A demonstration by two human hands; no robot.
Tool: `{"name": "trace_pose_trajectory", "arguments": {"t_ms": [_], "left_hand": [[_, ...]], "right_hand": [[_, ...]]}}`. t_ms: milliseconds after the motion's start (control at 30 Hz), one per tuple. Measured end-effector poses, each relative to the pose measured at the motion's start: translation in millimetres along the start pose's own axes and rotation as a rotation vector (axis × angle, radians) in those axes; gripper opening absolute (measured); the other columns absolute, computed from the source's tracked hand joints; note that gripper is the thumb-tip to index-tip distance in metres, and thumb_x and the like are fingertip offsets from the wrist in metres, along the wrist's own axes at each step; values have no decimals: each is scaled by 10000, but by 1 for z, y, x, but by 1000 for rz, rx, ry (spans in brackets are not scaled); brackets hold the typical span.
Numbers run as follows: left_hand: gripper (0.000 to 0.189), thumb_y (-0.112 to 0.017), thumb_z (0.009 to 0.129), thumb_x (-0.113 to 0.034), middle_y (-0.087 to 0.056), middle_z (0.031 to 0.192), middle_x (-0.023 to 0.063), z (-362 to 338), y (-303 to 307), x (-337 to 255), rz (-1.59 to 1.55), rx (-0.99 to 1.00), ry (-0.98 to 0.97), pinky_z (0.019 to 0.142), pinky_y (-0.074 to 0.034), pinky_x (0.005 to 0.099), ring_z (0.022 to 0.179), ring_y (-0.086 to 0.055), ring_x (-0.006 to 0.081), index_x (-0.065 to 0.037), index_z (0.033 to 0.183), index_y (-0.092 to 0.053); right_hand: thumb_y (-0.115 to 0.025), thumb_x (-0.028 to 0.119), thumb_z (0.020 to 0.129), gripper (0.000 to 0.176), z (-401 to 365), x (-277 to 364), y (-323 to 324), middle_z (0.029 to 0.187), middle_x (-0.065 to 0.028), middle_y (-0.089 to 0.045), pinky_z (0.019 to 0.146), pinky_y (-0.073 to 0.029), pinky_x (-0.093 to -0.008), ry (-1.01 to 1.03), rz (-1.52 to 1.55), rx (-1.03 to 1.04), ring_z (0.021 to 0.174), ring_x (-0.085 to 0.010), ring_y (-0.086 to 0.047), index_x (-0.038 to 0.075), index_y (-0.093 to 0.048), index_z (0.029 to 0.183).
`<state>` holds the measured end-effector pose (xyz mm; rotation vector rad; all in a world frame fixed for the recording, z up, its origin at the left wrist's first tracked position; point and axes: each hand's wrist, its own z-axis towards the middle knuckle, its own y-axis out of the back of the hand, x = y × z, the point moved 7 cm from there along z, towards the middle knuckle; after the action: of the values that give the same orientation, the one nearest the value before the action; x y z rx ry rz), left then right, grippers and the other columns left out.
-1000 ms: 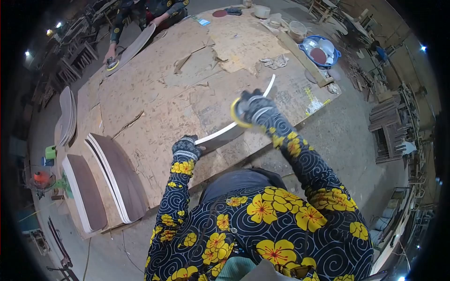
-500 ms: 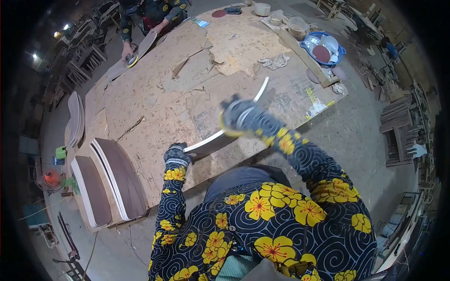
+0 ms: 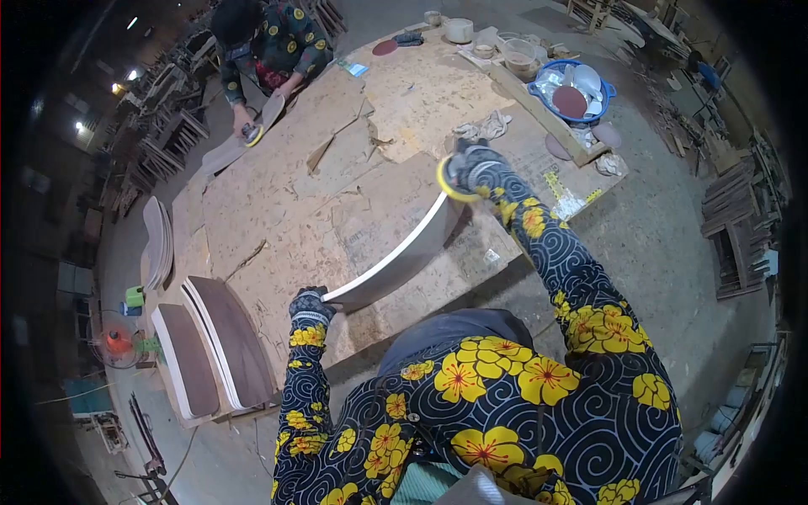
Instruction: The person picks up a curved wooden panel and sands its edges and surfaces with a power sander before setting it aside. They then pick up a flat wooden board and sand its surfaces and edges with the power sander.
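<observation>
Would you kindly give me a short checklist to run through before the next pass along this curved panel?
1. Left hand in a dark glove grips the near end of the pale curved wooden panel: ok.
2. Right hand holds the round yellow-rimmed sander at the panel's far end: ok.
3. Sander disc flat on the panel's edge: cannot tell.
4. Panel stands on edge on the worn chipboard table: ok.
5. Stack of dark curved panels lies apart from it: ok.
</observation>
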<state>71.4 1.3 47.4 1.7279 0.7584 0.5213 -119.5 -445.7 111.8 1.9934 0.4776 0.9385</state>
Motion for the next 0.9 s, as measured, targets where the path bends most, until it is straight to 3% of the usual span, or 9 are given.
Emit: {"name": "trace_pose_trajectory", "arguments": {"t_ms": [33, 100, 267, 333, 533, 600, 733, 767, 900], "left_hand": [[510, -794, 686, -467, -679, 1090, 114, -2, 12, -13, 66, 98, 10, 926, -478, 423, 1056, -616, 312, -127, 1057, -707], [510, -771, 721, -502, -667, 1154, 110, -9, 35, -44, 208, 261, -3, 972, -451, 437, 1137, -577, 323, -152, 1086, -702], [728, -808, 652, -576, -665, 1127, 162, 12, 54, -153, -311, -212, -416, 937, -486, 439, 1085, -611, 367, -127, 1198, -636], [675, -773, 734, -505, -649, 1168, 175, 30, 59, -203, -222, -138, -298, 945, -483, 444, 1105, -602, 378, -102, 1248, -599], [595, -678, 830, -353, -621, 1224, 177, 51, 22, -226, 21, 248, -331, 974, -471, 436, 1123, -596, 367, -109, 1348, -519], [552, -646, 848, -376, -603, 1263, 153, 32, 20, -204, 128, 212, -392, 981, -465, 438, 1163, -579, 332, -151, 1341, -536], [475, -636, 840, -341, -645, 1183, 144, 17, 29, -185, 162, 261, -296, 945, -483, 442, 1105, -616, 314, -163, 1278, -582], [460, -634, 843, -344, -650, 1168, 143, 16, 30, -186, 169, 290, -281, 937, -487, 444, 1090, -622, 315, -166, 1265, -591], [403, -633, 841, -339, -665, 1102, 136, 22, 21, -181, 133, 270, -239, 905, -501, 439, 1035, -644, 307, -166, 1206, -628]], "right_hand": [[-705, 356, 782, 509, 2, -16, 4, 1172, -187, -635, 886, -521, -470, 16, 84, 38, 985, -407, -650, 110, -574, 1208], [-794, 286, 707, 600, -34, -46, 17, 1140, -169, -621, 853, -528, -436, -53, 355, -308, 967, -365, -642, 88, -552, 1220], [-895, 189, 619, 769, -79, -106, 3, 1067, -130, -583, 750, -524, -362, -111, 1009, -684, 923, -246, -602, 70, -490, 1261], [-896, 230, 637, 786, -78, -123, -13, 1056, -121, -578, 720, -516, -344, -165, 1248, -659, 900, -208, -586, 82, -471, 1282], [-890, 262, 630, 704, -104, -101, 3, 1050, -122, -585, 773, -519, -350, -29, 943, -601, 918, -228, -597, 66, -524, 1198], [-891, 264, 608, 698, -121, -70, 8, 1050, -129, -583, 815, -513, -359, 153, 808, -651, 926, -246, -594, 70, -530, 1173], [-769, 301, 692, 524, -119, 25, -22, 1125, -187, -603, 840, -529, -449, 81, 4, -295, 1028, -338, -603, 101, -609, 1149], [-727, 286, 727, 452, -111, 54, -42, 1104, -179, -621, 823, -534, -460, 190, -124, -277, 999, -336, -614, 108, -628, 1130], [-635, 263, 810, 398, -132, 116, -71, 1193, -185, -626, 892, -518, -534, 483, -253, -218, 1159, -378, -587, 91, -596, 1166]]}}
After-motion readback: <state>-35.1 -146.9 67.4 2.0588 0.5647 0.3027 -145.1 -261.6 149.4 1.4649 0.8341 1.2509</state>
